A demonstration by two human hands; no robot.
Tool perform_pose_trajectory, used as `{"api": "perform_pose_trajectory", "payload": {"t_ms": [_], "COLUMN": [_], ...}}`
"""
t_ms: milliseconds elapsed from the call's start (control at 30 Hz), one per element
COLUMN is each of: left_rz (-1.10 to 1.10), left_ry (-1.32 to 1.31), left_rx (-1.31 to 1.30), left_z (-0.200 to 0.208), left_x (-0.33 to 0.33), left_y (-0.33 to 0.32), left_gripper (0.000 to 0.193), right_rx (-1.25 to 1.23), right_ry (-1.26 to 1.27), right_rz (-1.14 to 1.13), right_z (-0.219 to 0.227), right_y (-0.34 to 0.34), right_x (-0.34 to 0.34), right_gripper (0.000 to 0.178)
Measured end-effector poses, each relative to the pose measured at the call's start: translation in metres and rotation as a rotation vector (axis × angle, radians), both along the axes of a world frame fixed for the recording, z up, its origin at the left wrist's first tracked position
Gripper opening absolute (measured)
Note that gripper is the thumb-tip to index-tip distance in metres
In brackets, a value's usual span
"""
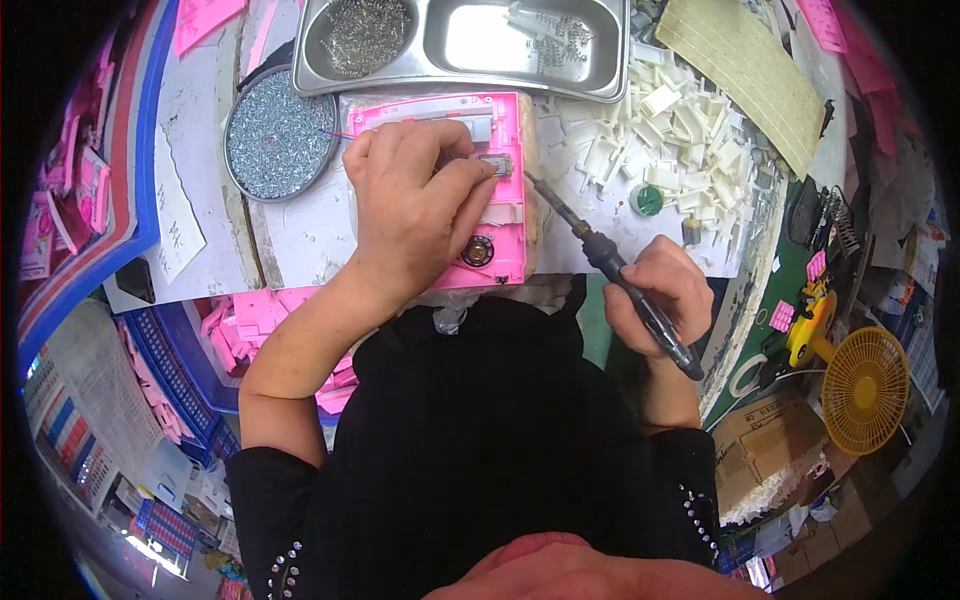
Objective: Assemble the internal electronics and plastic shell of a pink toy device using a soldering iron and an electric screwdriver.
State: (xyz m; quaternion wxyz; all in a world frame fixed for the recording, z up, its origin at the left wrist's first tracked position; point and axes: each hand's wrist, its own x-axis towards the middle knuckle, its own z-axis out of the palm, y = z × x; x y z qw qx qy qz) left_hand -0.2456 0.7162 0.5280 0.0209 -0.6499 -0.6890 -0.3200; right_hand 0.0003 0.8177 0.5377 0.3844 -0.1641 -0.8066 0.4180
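A pink plastic housing (510, 265) lies on the table in front of me, with a round dark part (477, 250) near its lower edge. My left hand (410, 195) rests over its left side. Its thumb and fingers pinch together at a small grey rectangular part (497, 164) at the housing's right side; the fingers hide part of the housing. In my right hand (665, 295) is a black-handled tool with a thin metal shaft (645, 305), gripped round the handle. The shaft points up and left, and its tip is beside the housing's right edge.
A round dish of small screws (280, 135) stands left of the housing. Behind it is a steel tray (425, 72) holding springs. White plastic pieces (680, 130) lie heaped at right, near a small green round thing (648, 200). Pink parts (245, 325) fill a bin lower left; a yellow fan (865, 390) stands far right.
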Motion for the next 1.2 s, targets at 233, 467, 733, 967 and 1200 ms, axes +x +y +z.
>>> {"api": "perform_pose_trajectory", "payload": {"t_ms": [233,467,733,967,1200], "left_rz": [0.001,0.006,0.0,-0.003,-0.018], "left_ry": [-0.002,-0.004,-0.004,0.008,-0.003], "left_rx": [-0.024,-0.008,-0.005,-0.004,-0.025], "left_z": [0.0018,-0.0003,0.0004,0.0007,0.0057], "left_x": [0.0003,0.0006,0.0001,-0.0005,-0.0006], "left_y": [0.0006,-0.0002,0.0008,-0.0003,-0.0018], "left_gripper": [0.017,0.017,0.017,0.019,0.022], "right_rx": [-0.02,-0.028,-0.056,-0.034,-0.042], "right_ry": [-0.075,-0.016,0.006,0.021,0.01], "right_rz": [0.052,0.012,-0.006,-0.012,-0.027], "right_z": [-0.0016,-0.0034,-0.0019,-0.003,-0.0047], "right_y": [-0.0026,-0.0014,0.0019,0.0033,0.0042], "right_x": [-0.0045,-0.0017,0.0026,0.0018,0.0048], "right_gripper": [0.028,0.029,0.028,0.028,0.028]}}
